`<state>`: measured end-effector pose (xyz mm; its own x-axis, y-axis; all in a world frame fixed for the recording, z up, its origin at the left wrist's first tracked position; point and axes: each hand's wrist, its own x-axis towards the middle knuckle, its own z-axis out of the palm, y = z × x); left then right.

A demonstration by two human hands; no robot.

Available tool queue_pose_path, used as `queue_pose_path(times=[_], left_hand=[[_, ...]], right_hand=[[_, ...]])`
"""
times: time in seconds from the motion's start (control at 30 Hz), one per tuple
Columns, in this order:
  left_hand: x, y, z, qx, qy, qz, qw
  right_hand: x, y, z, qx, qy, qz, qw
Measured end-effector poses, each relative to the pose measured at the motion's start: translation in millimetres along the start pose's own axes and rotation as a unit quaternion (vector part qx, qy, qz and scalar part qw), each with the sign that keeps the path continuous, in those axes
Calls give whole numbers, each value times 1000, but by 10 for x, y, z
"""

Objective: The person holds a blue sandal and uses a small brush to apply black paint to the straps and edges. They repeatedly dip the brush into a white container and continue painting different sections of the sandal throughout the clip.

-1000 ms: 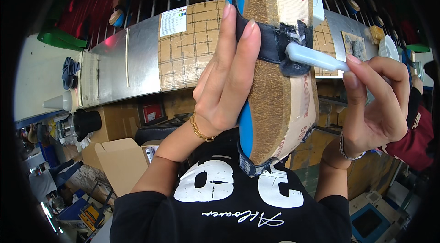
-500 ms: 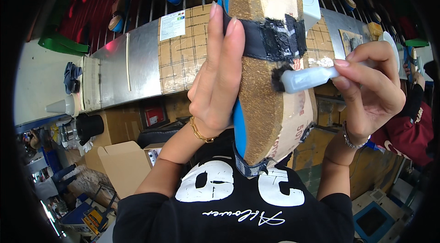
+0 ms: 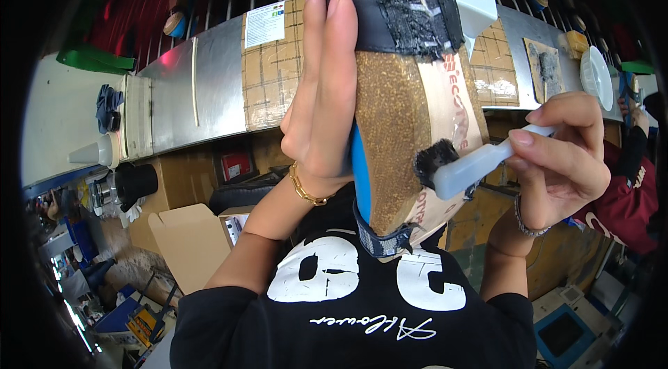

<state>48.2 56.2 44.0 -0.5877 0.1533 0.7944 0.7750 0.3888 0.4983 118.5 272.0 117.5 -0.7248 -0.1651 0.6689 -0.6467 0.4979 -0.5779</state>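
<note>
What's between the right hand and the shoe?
A brush: in the head view, its pale handle runs from the right hand to dark bristles at the shoe.

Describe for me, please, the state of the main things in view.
Shoe: held up, underside facing the camera
Black strap: laid across the underside
Left hand: holding the shoe, fingers straight
Right hand: pinching the brush
Brush: dark bristles at the underside
Cardboard box: flap open
Bench cardboard: lying flat
</note>
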Motion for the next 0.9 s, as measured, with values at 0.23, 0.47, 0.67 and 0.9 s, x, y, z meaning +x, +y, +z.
queue_pose_path(times=[0.23,0.47,0.67,0.9], left_hand=[[-30,-56,20,49,57,-8,997],[-36,-60,18,73,77,0,994],[-21,-35,28,80,79,13,994],[21,-9,39,92,77,50,992]], right_hand=[[-83,-54,94,-36,13,-30,999],[-59,-101,88,-50,-18,-41,998],[252,60,-100,-29,-144,-129,981],[412,98,-24,27,-139,-63,988]])
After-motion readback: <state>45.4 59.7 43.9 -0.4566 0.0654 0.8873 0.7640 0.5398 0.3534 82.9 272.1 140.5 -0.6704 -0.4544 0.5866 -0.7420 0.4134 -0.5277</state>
